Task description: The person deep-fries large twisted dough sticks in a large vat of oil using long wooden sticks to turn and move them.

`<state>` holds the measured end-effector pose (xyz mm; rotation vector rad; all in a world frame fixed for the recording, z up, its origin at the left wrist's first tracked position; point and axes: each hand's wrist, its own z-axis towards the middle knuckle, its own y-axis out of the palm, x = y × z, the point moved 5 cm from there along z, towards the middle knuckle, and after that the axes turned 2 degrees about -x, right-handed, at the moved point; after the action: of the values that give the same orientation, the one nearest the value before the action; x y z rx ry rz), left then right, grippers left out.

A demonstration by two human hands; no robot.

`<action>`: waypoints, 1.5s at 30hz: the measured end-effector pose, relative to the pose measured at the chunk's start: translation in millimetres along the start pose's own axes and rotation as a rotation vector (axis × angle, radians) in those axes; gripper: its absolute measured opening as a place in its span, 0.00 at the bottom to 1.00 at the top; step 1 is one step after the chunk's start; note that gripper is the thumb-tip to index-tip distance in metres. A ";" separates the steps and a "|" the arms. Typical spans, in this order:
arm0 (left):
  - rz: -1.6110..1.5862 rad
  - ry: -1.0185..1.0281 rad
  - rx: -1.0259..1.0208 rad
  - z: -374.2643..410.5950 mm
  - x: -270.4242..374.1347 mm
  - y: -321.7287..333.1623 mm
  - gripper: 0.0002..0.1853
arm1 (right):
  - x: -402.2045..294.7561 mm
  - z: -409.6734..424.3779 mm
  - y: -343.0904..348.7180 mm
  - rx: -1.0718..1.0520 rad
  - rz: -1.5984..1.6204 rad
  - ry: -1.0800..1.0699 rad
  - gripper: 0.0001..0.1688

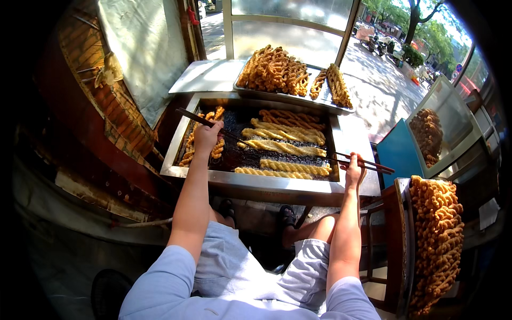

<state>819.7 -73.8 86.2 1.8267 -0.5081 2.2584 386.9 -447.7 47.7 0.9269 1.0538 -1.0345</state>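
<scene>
Long twisted dough sticks lie in dark oil inside a rectangular metal fryer (276, 183). My left hand (208, 138) grips dark chopsticks (188, 114) over the fryer's left part, their tips near the left end of a pale dough twist (284, 147). Another pair of long chopsticks (376, 165) is in my right hand (353, 172) at the right rim, pointing left to the same twist's right end. Paler twists (274, 173) float at the near side. A browner batch (292, 119) lies at the far side, and golden twists (192, 140) are at the left, partly hidden by my left hand.
Behind the fryer, a metal tray (276, 94) bears a heap of fried twists (276, 70). More fried twists (436, 240) are piled on a stand at my right, beside a blue-sided case (400, 152). A brick wall (120, 132) and a white sheet (144, 52) border the left.
</scene>
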 end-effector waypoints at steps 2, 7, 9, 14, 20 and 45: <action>-0.015 0.025 0.015 -1.3 10.7 -3.3 0.14 | 2.8 1.6 -4.6 -0.009 0.025 0.011 0.14; -0.003 -0.019 -0.014 -20.5 54.0 -3.7 0.13 | -2.2 0.9 -3.2 -0.164 0.157 0.042 0.14; -0.072 -0.054 -0.081 -24.6 57.4 -5.0 0.12 | -7.1 -7.4 10.0 -0.296 0.187 0.120 0.16; -0.090 -0.217 -0.391 -42.4 61.7 26.0 0.12 | -15.5 -25.7 43.3 -0.512 0.101 0.243 0.19; -0.029 -0.297 -0.458 -44.5 29.3 52.6 0.13 | -23.9 -43.1 84.0 -0.575 -0.020 0.122 0.17; 0.027 -0.377 -0.297 -20.9 -7.2 19.9 0.11 | -13.7 -42.0 97.9 -0.489 -0.077 -0.015 0.14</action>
<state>795.2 -83.7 72.6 2.0910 -0.8795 1.7356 469.3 -380.0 61.0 0.4835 1.2633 -0.7902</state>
